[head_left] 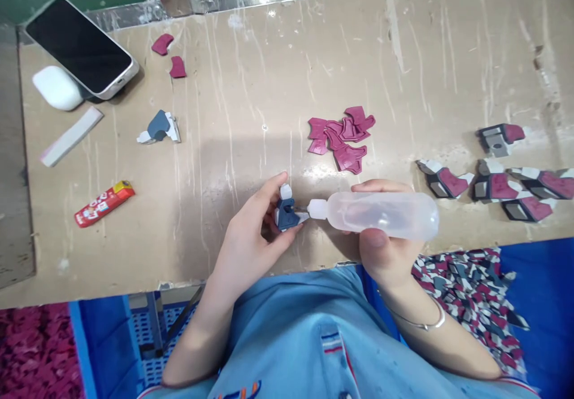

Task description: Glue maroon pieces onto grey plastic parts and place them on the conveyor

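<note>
Near the table's front edge, my left hand (251, 240) is closed around a small dark-blue and white plastic part (287, 212), holding it between thumb and fingers. My right hand (388, 252) grips a translucent squeeze bottle (381, 213), which lies level with its white cap toward the left. The bottle's thin tip reaches the blue part; whether it touches is too small to tell. Just beyond the bottle lies a loose pile of maroon plastic pieces (350, 154). To the right sit several joined parts in maroon, dark blue and white (451, 182).
Toward the left are a phone (83, 46), a white earbud case (57, 88), a pale strip (72, 136), a red packet (104, 203), a blue-white part (159, 127) and two maroon pieces (178, 67). Below the table edge, blue bins (542, 303) hold many parts.
</note>
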`<action>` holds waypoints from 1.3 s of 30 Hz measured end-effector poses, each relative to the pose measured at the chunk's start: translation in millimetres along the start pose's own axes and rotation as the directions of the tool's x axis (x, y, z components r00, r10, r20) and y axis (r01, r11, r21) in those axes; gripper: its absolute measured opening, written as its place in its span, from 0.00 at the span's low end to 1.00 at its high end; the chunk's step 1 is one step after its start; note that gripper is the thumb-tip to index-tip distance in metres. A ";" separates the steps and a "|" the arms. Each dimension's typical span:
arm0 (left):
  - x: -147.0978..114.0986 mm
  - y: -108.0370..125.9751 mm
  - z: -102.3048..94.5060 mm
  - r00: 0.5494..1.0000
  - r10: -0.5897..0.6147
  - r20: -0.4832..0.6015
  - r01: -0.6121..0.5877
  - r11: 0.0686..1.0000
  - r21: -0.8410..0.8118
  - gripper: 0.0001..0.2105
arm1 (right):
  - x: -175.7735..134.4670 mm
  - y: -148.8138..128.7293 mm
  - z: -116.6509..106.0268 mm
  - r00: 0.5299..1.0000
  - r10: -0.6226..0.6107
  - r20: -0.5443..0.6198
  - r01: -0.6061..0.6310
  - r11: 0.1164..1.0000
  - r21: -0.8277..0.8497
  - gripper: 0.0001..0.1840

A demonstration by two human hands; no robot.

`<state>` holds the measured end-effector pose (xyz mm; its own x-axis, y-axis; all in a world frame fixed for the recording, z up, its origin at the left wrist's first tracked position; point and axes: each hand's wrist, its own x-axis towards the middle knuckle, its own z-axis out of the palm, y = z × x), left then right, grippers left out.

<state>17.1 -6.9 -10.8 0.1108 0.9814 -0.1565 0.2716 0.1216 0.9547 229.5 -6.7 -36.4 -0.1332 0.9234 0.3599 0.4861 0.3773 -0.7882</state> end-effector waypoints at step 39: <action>-2.0 2.0 1.5 0.999 -0.030 -0.037 0.028 0.998 -0.056 0.32 | -10.6 -9.8 -16.9 0.993 0.027 -0.117 -0.028 1.000 -0.003 0.23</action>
<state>18.8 -8.8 -9.0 0.0674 0.9822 -0.1755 0.2203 0.1569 0.9627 240.7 -21.4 -24.1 -0.0177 0.9188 0.3943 0.4924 0.3512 -0.7963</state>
